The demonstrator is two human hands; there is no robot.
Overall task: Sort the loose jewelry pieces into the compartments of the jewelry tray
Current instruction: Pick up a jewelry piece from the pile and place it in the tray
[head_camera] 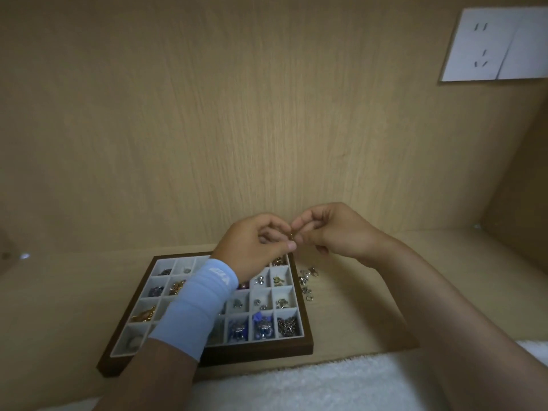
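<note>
A white socket plate [498, 44] is mounted on the pale wooden wall [207, 114]; below it a matching desktop [444, 262] is set.

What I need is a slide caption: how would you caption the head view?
Left hand and right hand pinch a small piece above the tray; loose pieces lie beside it.

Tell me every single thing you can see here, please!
jewelry tray: one, brown rim, pale compartments, on desk
sorted jewelry: many, gold, silver, blue, in compartments
loose jewelry pieces: few, silvery, desk right of tray
small piece: one, metallic, pinched between both hands
desk: one, light wood, underneath
socket plate: one, white, upper right
fluffy cloth: one, white, near edge
sleeve: one, light blue, left forearm
left hand: one, pinching the small piece
right hand: one, pinching it too
</note>
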